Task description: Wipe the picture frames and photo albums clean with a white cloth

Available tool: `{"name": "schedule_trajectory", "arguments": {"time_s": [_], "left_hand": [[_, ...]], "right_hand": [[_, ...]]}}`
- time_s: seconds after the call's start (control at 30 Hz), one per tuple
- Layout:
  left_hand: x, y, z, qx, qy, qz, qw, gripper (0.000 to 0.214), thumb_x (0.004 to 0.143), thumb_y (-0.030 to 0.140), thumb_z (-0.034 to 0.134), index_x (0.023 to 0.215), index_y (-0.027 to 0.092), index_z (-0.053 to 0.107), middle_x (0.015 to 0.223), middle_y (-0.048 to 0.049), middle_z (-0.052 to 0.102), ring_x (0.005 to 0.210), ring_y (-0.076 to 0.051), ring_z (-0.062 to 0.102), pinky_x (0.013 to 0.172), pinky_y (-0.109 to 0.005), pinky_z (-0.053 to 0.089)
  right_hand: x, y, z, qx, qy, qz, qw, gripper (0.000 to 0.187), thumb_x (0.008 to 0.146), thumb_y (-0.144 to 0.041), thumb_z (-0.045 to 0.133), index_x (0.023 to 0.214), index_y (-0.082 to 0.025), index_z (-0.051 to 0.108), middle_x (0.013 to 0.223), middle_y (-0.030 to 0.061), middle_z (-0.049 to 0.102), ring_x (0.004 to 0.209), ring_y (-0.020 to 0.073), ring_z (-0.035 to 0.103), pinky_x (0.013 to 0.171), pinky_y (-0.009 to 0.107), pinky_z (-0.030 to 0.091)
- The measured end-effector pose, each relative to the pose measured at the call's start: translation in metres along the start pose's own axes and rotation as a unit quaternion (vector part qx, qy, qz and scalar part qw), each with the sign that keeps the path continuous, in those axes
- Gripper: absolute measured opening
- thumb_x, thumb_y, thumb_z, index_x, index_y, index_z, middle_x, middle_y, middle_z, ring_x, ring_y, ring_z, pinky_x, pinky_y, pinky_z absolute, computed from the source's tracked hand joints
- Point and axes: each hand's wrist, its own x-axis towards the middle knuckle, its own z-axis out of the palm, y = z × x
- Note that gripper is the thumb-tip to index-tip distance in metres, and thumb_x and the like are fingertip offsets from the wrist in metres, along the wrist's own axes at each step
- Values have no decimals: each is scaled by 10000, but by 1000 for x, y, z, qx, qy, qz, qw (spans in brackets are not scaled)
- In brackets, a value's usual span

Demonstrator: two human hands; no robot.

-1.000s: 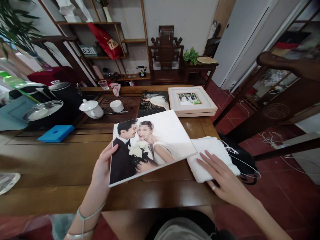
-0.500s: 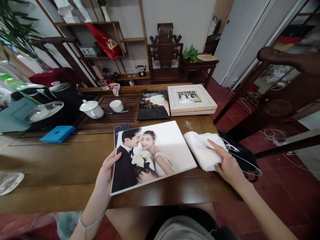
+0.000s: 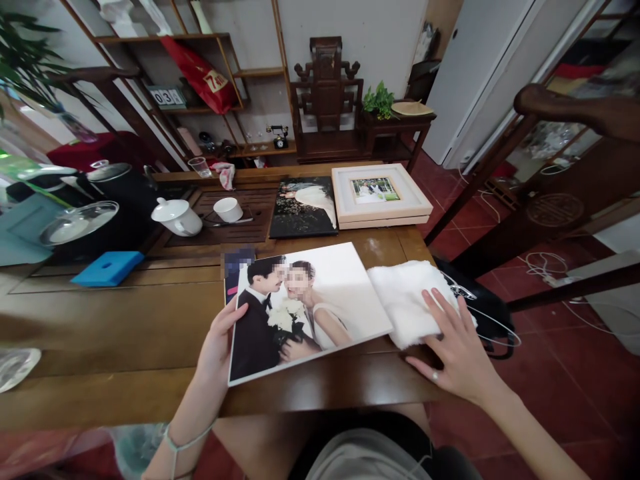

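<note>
A large wedding photo print [image 3: 320, 293] lies on the wooden table [image 3: 125, 320] in front of me. My left hand [image 3: 219, 343] grips its left edge, thumb on top and fingers under it. A folded white cloth [image 3: 407, 300] sits just right of the print. My right hand [image 3: 457, 347] rests flat on the cloth's near right part, fingers spread. A phone [image 3: 235, 267] peeks out from under the print's far left corner.
Behind the print lie a dark photo print [image 3: 305, 208] and a white framed photo [image 3: 380, 195]. A white teapot [image 3: 175, 217] and cup [image 3: 228, 209] stand on a tea tray. A blue block [image 3: 106, 267] lies left. A black bag [image 3: 487, 313] hangs at the table's right edge.
The print, tilted up a second ago, has come down flat on the table. My right hand slid over the white cloth and now lies spread on its near part.
</note>
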Motion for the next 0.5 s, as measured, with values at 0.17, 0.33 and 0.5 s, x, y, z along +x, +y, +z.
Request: {"name": "schedule_trajectory", "arguments": {"time_s": [0.17, 0.33, 0.5], "left_hand": [[2, -1, 4, -11, -18, -2, 1000, 384, 656, 132, 733, 1033, 189, 686, 875, -37, 774, 761, -253, 757, 692, -311, 632], [10, -6, 6, -4, -41, -6, 999, 385, 672, 139, 722, 1051, 191, 680, 902, -39, 774, 725, -233, 754, 699, -315, 627], [20, -12, 18, -6, -84, -9, 996, 397, 682, 155, 732, 1072, 193, 675, 934, -35, 775, 725, -227, 751, 704, -314, 618]], "right_hand": [[19, -4, 16, -31, 31, 38, 998, 161, 851, -265, 627, 714, -202, 573, 1316, 184, 570, 1184, 377, 545, 1048, 707, 298], [29, 19, 11, -76, 19, 61, 995, 52, 810, -168, 597, 822, -195, 639, 1165, 163, 619, 995, 333, 571, 837, 497, 475], [28, 49, 3, -127, 68, 63, 988, 57, 813, -183, 591, 862, -201, 616, 944, 138, 618, 886, 305, 573, 783, 438, 489]]}}
